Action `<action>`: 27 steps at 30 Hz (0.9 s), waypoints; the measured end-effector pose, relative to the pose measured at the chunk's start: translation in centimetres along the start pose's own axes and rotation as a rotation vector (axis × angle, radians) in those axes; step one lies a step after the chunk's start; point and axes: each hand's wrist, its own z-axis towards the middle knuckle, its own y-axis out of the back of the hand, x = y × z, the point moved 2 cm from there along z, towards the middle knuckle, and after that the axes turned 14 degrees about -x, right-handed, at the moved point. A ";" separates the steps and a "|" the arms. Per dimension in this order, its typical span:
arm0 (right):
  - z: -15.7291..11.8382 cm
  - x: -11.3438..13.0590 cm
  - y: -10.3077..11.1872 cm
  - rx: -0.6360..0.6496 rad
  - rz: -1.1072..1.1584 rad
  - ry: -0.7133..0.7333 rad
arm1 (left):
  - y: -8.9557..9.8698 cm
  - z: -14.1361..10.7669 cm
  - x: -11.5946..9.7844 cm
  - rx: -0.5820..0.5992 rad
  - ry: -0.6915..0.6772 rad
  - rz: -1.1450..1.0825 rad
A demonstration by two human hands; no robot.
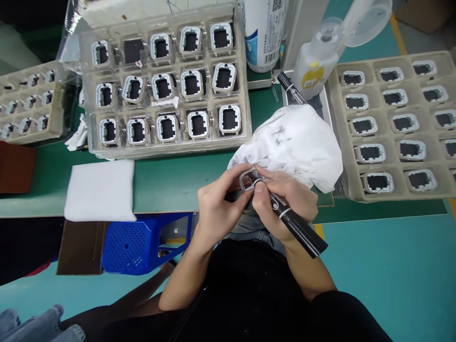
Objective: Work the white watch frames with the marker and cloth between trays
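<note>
My left hand pinches a small rounded-square frame part, pale with a hollow middle, near the table's front edge. In my right hand is a black marker pen, its thick end pointing down and to the right. The pen's front end is at the frame's opening; fingers partly hide where the two meet. A crumpled white cloth with dark smudges lies just beyond my hands. Behind it, a second black marker leans by a plastic bottle.
Trays of similar frames stand at the back left, far left and right. A folded white cloth lies at left. Behind are a white bottle and a clear flip-top bottle. A blue stool is below the table.
</note>
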 end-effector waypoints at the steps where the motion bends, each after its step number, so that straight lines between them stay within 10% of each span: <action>1: 0.0 0.0 0.0 -0.001 -0.013 0.010 | 0.0 0.0 0.0 -0.003 -0.010 0.012; 8: -0.4 0.2 -0.4 -0.003 -0.067 0.151 | 0.2 -0.2 -0.2 0.011 -0.028 0.082; 27: 0.2 -0.2 0.1 -0.014 0.003 -0.020 | 0.1 0.0 0.1 0.012 0.056 -0.002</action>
